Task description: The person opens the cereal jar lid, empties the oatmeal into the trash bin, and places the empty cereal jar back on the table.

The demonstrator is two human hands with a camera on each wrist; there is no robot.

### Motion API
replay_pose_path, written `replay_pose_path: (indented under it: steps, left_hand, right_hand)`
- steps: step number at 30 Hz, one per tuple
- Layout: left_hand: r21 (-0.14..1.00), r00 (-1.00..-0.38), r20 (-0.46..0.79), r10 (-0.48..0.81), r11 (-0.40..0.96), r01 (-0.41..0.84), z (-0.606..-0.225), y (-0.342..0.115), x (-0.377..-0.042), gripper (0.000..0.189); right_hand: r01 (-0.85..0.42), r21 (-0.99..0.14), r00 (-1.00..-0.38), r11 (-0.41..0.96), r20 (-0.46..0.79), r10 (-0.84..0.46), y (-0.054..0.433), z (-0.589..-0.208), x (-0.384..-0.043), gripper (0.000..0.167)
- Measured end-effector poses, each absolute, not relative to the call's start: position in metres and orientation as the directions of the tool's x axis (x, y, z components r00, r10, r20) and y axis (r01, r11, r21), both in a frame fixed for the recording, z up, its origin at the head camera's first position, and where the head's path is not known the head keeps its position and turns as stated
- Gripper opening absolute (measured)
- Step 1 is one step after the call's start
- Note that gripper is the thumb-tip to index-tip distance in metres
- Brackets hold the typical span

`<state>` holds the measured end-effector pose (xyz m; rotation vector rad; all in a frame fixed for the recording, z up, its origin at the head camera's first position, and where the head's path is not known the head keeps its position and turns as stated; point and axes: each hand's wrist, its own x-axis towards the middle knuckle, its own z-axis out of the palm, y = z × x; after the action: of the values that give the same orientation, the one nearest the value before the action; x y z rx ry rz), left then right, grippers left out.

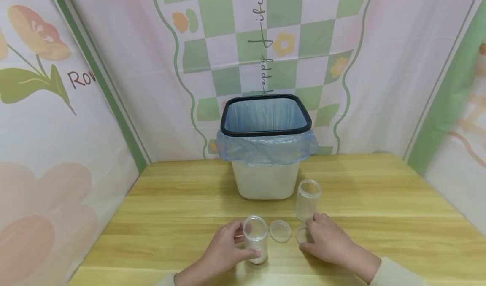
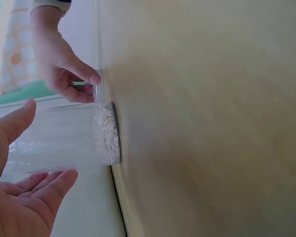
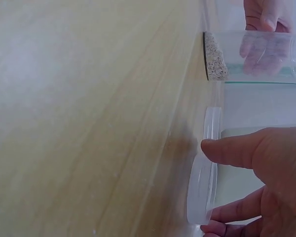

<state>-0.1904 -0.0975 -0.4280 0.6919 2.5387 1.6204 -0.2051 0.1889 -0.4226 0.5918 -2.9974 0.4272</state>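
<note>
A clear jar (image 1: 256,241) stands upright on the wooden table, with a shallow layer of pale flakes or grains (image 2: 106,133) at its bottom and no lid on it. My left hand (image 1: 224,248) holds it by the side, thumb in front and fingers behind. To the right, my right hand (image 1: 329,240) pinches a round clear lid (image 3: 201,190) by its rim, at the tabletop; the fingers hide part of it in the head view. A second clear lid (image 1: 280,231) lies flat between the hands. Just beyond the right hand, another uncovered clear jar (image 1: 306,203) stands upright.
Behind the jars stands a pale bin (image 1: 265,181) with a black rim (image 1: 265,133) and a blue plastic liner (image 1: 265,149) folded over its edge. Patterned curtains (image 1: 281,37) enclose the wooden table (image 1: 171,210) at the back and sides.
</note>
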Motion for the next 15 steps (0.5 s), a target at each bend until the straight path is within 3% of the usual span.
replay_pose_path:
  steps: [15]
  left_hand:
    - [0.827, -0.860, 0.193, 0.472, 0.394, 0.402, -0.398, -0.101, -0.199, 0.067]
  right_hand:
    - [-0.385, -0.282, -0.923, 0.878, 0.138, -0.360, 0.188, -0.415, -0.193, 0.066]
